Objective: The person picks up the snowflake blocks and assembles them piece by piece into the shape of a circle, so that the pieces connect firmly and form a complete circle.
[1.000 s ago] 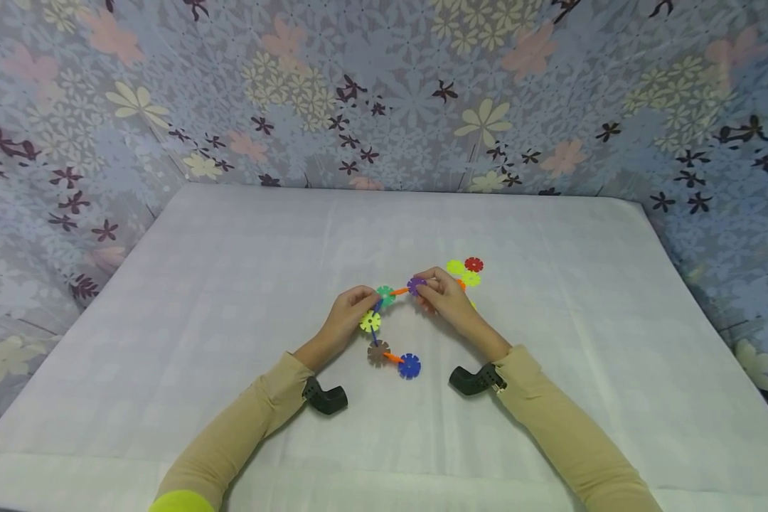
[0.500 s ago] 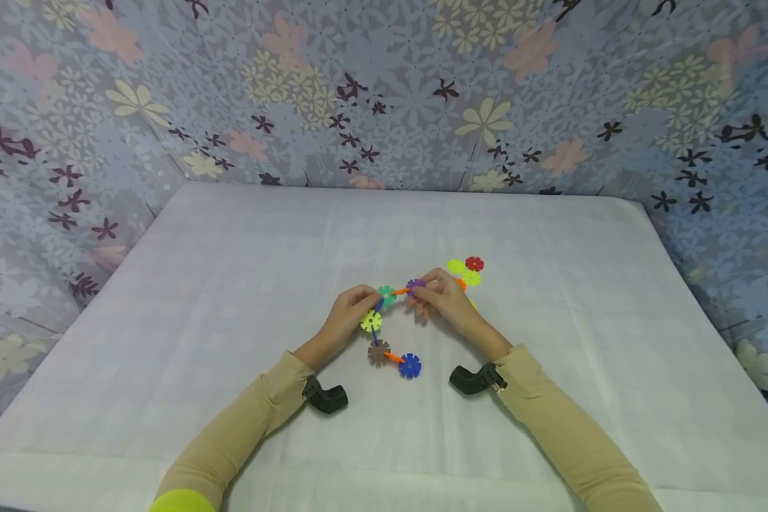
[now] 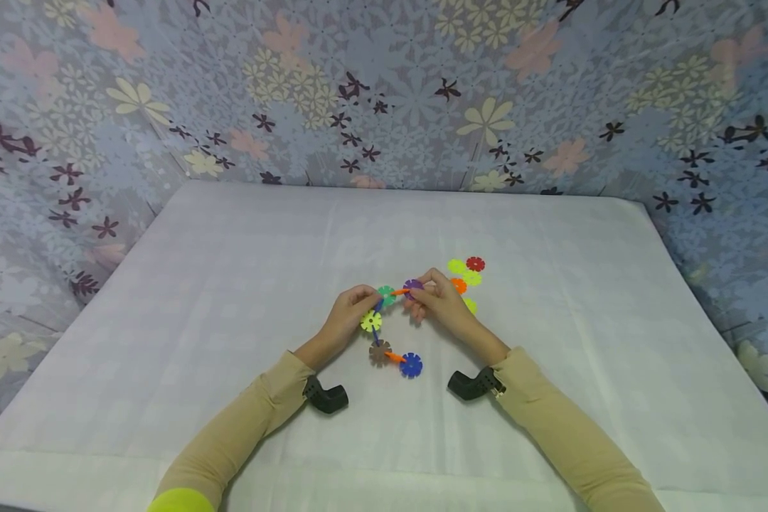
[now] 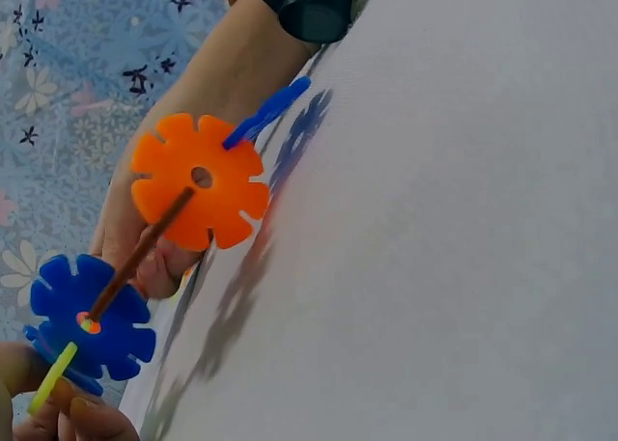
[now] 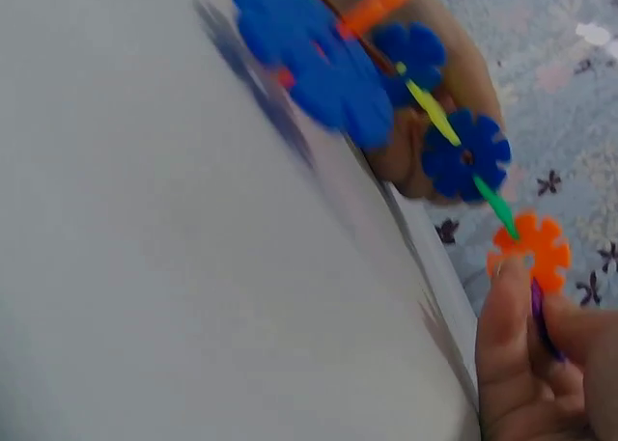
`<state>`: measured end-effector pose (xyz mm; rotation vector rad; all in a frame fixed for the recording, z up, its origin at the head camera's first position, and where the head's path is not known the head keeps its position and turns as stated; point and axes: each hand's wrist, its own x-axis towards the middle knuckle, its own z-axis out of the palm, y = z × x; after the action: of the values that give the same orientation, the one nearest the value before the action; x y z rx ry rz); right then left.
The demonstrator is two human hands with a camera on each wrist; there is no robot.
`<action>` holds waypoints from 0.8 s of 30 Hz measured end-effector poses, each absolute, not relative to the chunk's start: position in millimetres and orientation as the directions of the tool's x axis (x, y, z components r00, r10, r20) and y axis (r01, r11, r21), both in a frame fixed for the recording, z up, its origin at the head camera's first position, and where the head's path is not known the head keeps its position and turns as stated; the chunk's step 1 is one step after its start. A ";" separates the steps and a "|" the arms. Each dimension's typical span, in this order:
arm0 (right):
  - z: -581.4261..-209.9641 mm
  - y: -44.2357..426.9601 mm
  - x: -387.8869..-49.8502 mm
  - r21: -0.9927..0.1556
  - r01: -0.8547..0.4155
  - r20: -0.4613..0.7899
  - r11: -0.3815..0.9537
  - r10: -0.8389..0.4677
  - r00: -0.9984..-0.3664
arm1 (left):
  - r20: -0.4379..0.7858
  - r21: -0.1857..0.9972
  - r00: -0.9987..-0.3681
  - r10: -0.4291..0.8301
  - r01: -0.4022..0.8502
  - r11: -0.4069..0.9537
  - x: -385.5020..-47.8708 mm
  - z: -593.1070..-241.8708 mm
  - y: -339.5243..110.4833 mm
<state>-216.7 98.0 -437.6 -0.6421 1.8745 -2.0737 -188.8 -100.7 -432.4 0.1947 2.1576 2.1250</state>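
Flowered cloth (image 3: 384, 92) makes the background, and before it spreads a white surface (image 3: 262, 242). From the left comes the person's left hand (image 3: 345, 313), its fingers closed together at the upper bend of the chain (image 3: 367, 323). Whether they pinch the green disc (image 3: 387, 299) or the upright blue link (image 3: 377, 306) beside it, I cannot tell. The chain is between the hands, over the middle of the surface, curved like a letter C which opens to the right; below the left fingers it goes down to the brown disc (image 3: 380, 358) and ends at the blue disc (image 3: 412, 369).

Next to the right, the orange link (image 3: 400, 292) points almost straight from the green disc toward the purple disc (image 3: 412, 285), and touches it. I judge that the coming move depends on this line. The right hand (image 3: 446, 302) is nearer to this joint, its fingers pinching the purple disc from the right. How deep the slots sit is not clear. Just beyond this hand lie yellow, orange and red pieces (image 3: 476, 267).
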 end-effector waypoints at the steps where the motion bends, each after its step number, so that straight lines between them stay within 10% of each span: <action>1: -437.4 96.9 -216.2 -0.988 -0.107 0.148 -0.113 -0.475 -0.867 | 0.015 1.000 -0.988 0.154 0.017 0.010 -189.1 -432.5 -100.3; 24: -436.1 98.0 -215.8 -0.991 -0.137 0.112 0.000 -0.579 -0.808 | -0.074 0.993 -0.966 0.246 -0.048 0.109 -191.5 -432.1 -102.4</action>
<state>-215.8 98.0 -436.1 -0.7412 1.9537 -1.8698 -191.5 -102.4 -432.1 0.1975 2.1623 1.9511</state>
